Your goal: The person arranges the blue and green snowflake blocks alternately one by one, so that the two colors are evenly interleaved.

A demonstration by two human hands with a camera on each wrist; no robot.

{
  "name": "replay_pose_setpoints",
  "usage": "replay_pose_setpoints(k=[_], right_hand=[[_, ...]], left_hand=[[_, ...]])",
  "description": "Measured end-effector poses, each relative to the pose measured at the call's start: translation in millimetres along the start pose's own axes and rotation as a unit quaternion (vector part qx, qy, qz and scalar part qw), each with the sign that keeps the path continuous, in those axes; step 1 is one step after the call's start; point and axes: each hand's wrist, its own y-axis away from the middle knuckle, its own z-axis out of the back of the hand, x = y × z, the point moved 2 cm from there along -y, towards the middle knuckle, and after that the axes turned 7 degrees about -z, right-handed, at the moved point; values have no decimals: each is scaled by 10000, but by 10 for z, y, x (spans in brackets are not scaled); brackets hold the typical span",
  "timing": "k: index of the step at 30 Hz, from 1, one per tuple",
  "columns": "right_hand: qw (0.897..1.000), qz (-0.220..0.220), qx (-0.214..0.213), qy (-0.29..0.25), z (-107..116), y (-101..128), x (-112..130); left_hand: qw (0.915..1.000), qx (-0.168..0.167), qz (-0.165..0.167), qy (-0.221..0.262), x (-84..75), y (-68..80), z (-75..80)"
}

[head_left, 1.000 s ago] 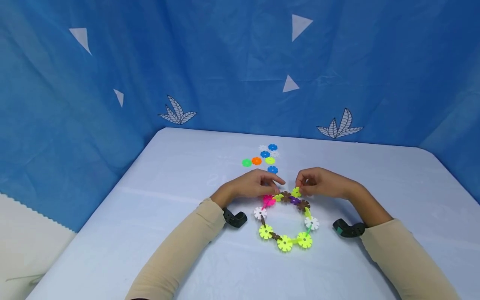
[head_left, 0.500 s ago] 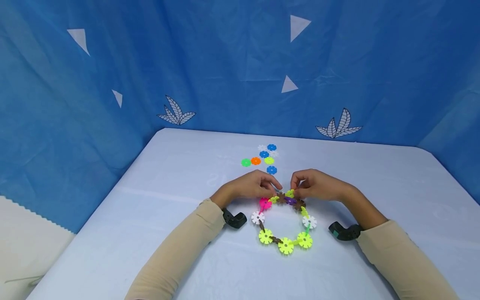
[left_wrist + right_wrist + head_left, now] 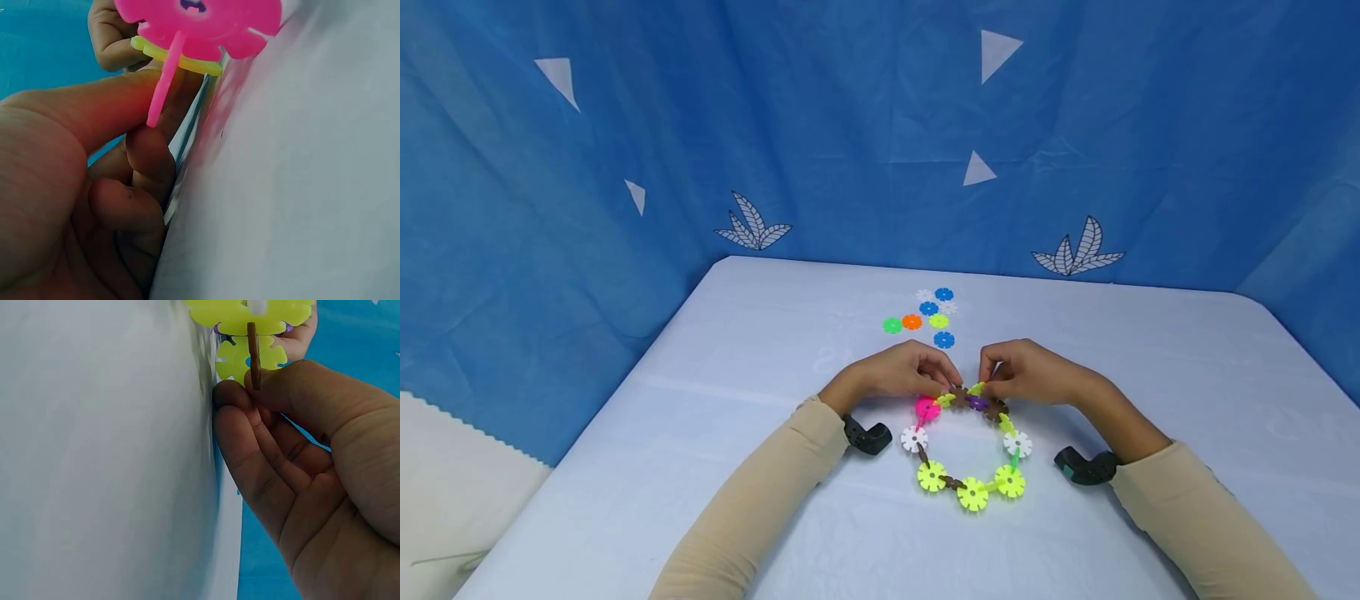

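A ring of interlocked snowflake discs (image 3: 972, 446) in yellow-green, white, brown, pink and purple lies on the pale table (image 3: 737, 400). My left hand (image 3: 901, 373) pinches the ring's far edge beside the pink disc (image 3: 206, 25). My right hand (image 3: 1028, 372) pinches the same far edge at a yellow-green disc (image 3: 245, 359) and a brown one (image 3: 252, 350). The fingertips of both hands almost meet over the ring's top. Which exact discs the fingertips cover is hidden in the head view.
Several loose discs (image 3: 925, 315) in blue, white, orange and green lie on the table beyond the hands. Blue cloth (image 3: 850, 125) hangs behind and at both sides. The table's left edge (image 3: 617, 392) runs diagonally.
Both hands have drawn closer together at the ring's far edge, the right hand shifting left. The ring has slid slightly left with them.
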Motion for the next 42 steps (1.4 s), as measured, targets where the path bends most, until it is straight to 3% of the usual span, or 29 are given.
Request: replay_pose_setpoints(k=[16, 21, 32, 37, 42], right_hand=[[9991, 275, -180, 277, -31, -36, 74], [9992, 200, -149, 311, -39, -70, 96], [9998, 108, -12, 166, -60, -87, 84], [9997, 4, 176, 192, 14, -70, 44], [9979, 33, -65, 644, 149, -153, 26]], left_hand=[[9998, -122, 88, -106, 3, 36, 22], [9998, -22, 208, -53, 10, 65, 60], [9999, -65, 147, 5, 1, 38, 24], [9998, -59, 172, -3, 14, -4, 7], [9993, -181, 276, -159, 27, -3, 33]])
